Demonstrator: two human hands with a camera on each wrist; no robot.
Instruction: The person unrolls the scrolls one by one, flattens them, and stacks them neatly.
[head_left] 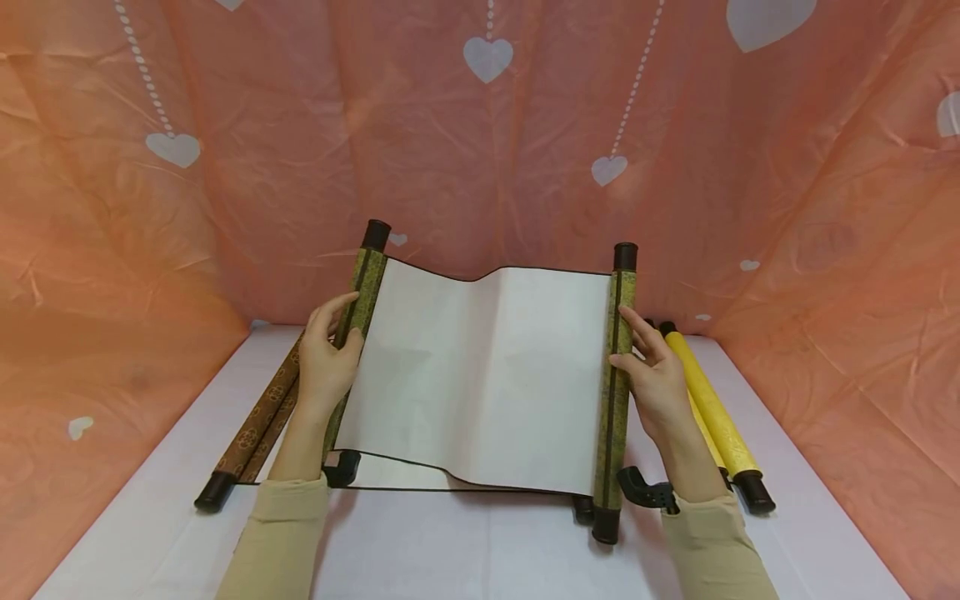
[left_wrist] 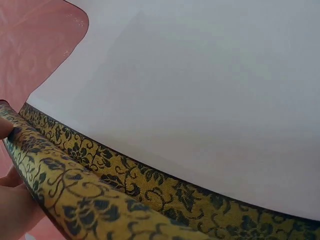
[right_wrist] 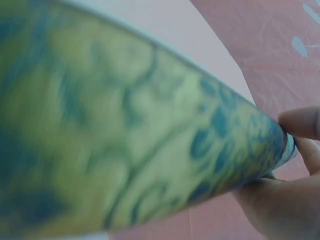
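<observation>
A hanging scroll is held partly unrolled, its blank white sheet (head_left: 551, 375) spread between two rolled ends and creased near the middle. My left hand (head_left: 326, 362) grips the left roller (head_left: 371, 287), thumb on the near side. Opposite, my right hand (head_left: 660, 387) pinches the right roller (head_left: 617, 417) between thumb and fingers. Green-gold cloth with dark floral vines (left_wrist: 100, 210) covers the left end, and matching cloth (right_wrist: 150, 150) fills the right wrist view. Black knobs cap the rollers. The scroll is tilted up, its lower edge over another white sheet (head_left: 397, 475).
Brown patterned scroll rolls (head_left: 258, 425) lie left on the white table (head_left: 465, 554), partly behind my left forearm. Yellow scroll rolls (head_left: 708, 400) lie at the right, beside my right hand. A pink curtain with hearts (head_left: 427, 150) encloses the back and sides.
</observation>
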